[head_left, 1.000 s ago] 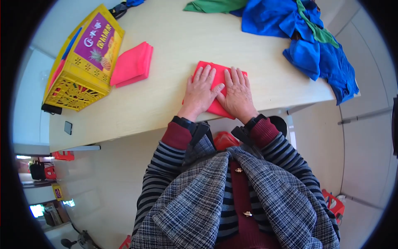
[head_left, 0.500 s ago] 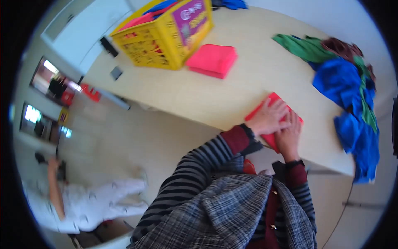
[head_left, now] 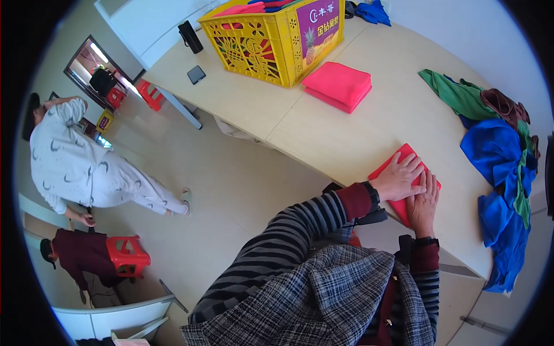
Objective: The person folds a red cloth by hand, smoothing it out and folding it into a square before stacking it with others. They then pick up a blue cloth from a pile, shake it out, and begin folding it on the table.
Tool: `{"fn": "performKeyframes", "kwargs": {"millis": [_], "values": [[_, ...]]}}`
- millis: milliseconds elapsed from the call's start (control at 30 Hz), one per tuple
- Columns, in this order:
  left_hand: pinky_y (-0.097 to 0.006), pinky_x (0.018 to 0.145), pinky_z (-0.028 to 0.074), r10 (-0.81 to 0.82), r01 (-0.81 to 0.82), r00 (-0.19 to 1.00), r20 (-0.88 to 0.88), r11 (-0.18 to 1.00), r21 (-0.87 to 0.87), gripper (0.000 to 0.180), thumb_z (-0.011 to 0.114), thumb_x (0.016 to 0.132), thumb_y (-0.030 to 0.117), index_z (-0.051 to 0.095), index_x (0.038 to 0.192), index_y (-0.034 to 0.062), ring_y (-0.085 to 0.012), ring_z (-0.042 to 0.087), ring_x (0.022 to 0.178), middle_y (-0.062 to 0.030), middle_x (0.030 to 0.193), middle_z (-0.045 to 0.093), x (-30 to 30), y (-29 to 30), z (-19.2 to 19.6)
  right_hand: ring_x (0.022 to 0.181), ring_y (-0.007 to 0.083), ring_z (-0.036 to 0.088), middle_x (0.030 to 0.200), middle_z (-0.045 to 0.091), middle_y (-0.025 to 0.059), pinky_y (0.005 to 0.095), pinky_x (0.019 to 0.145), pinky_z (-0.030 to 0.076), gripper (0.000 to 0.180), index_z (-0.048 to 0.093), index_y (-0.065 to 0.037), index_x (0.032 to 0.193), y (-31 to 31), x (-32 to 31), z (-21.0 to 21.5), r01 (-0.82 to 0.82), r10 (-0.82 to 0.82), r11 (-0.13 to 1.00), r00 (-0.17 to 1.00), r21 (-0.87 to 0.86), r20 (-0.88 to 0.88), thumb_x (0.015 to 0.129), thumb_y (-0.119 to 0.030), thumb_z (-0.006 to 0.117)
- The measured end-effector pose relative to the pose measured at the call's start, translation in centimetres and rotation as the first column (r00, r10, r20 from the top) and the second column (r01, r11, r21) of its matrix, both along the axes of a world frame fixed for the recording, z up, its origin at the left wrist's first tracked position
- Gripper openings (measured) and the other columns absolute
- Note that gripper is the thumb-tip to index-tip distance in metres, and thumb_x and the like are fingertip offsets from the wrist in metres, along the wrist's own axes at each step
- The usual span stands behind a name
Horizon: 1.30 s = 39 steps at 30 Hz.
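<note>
A folded red cloth (head_left: 406, 152) lies at the near edge of the table, one corner reaching over or close to that edge. My left hand (head_left: 398, 176) rests flat on top of it with the fingers stretched out. Just to its right, my right hand (head_left: 424, 203) also lies flat on the cloth, fingers extended, its thumb side close to the left hand. The hands cover much of the cloth's middle. Farther off, beside the crate, sits a neat stack of folded pinkish-red cloth (head_left: 337, 85).
A yellow plastic crate (head_left: 288, 49) holding folded cloths stands at the far side. Crumpled blue (head_left: 490, 147) and green cloths (head_left: 453, 95) spread along the table's right. A phone (head_left: 196, 74) and black cylinder (head_left: 190, 37) lie left. Two people (head_left: 75, 153) are beyond the table, near a red stool (head_left: 128, 255).
The view has shifted, so the table sits farther right and more of the two people shows at left. Both hands stay flat on the red cloth.
</note>
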<state>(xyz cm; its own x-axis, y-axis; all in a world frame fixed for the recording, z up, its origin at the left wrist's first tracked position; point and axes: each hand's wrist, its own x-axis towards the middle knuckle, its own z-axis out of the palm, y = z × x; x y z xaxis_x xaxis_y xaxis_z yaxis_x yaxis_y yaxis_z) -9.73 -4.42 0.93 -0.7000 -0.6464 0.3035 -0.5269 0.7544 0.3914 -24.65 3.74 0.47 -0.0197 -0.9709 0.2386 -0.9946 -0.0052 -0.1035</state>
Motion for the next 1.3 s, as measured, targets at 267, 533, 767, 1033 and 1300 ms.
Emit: {"fn": "performKeyframes", "kwargs": {"millis": [267,533,767,1033,1300], "values": [[-0.055,0.123,0.018,0.078,-0.078,0.997,0.016,0.997,-0.025,0.077,0.036,0.103,0.062,0.045,0.150,0.0014,-0.0364,0.029,0.152,-0.0212,0.160,0.038,1.4,1.7,-0.7,0.152,0.0388,0.027,0.162,0.034,0.0208,0.0510,0.124,0.021,0.067,0.038,0.000,0.155,-0.3,-1.5,0.6,-0.140,0.139,0.990,0.990,0.022,0.024,0.102,-0.039,0.050],[-0.055,0.123,0.016,0.163,-0.163,0.987,-0.001,0.987,-0.008,0.077,0.035,0.104,0.061,0.043,0.152,0.0018,-0.0371,0.028,0.152,-0.0215,0.161,0.037,2.1,3.9,-1.2,0.152,0.0385,0.027,0.161,0.038,0.0196,0.0517,0.124,0.021,0.062,0.041,-0.002,0.154,0.1,1.1,0.0,-0.019,0.016,1.000,0.996,0.025,0.087,0.103,-0.036,0.050],[-0.057,0.123,0.017,0.116,-0.114,0.993,0.037,0.992,-0.059,0.080,0.038,0.103,0.062,0.045,0.151,-0.0013,-0.0364,0.029,0.151,-0.0213,0.158,0.040,0.3,3.6,0.5,0.154,0.0362,0.026,0.162,0.037,0.0172,0.0519,0.125,0.016,0.061,0.039,-0.003,0.155,1.3,0.8,-1.3,-0.031,0.027,0.996,0.998,-0.082,-0.054,0.104,-0.035,0.047],[-0.053,0.125,0.016,0.041,-0.041,0.999,0.000,0.997,-0.071,0.084,0.037,0.102,0.064,0.041,0.153,-0.0022,-0.0319,0.027,0.153,-0.0199,0.161,0.037,-1.6,3.1,-1.2,0.154,0.0347,0.025,0.163,0.036,0.0155,0.0503,0.126,0.015,0.063,0.037,-0.004,0.157,2.8,-0.4,-1.6,-0.005,0.008,0.996,0.999,-0.088,0.042,0.103,-0.036,0.045],[-0.051,0.125,0.016,0.039,-0.037,0.999,0.016,0.996,-0.082,0.084,0.038,0.102,0.064,0.041,0.153,-0.0018,-0.0315,0.027,0.153,-0.0187,0.161,0.037,-2.0,3.8,-1.1,0.154,0.0348,0.025,0.163,0.036,0.0169,0.0496,0.127,0.015,0.064,0.037,-0.003,0.156,4.0,-0.6,-1.2,0.011,-0.007,0.997,0.998,-0.078,0.055,0.103,-0.036,0.046]]}}
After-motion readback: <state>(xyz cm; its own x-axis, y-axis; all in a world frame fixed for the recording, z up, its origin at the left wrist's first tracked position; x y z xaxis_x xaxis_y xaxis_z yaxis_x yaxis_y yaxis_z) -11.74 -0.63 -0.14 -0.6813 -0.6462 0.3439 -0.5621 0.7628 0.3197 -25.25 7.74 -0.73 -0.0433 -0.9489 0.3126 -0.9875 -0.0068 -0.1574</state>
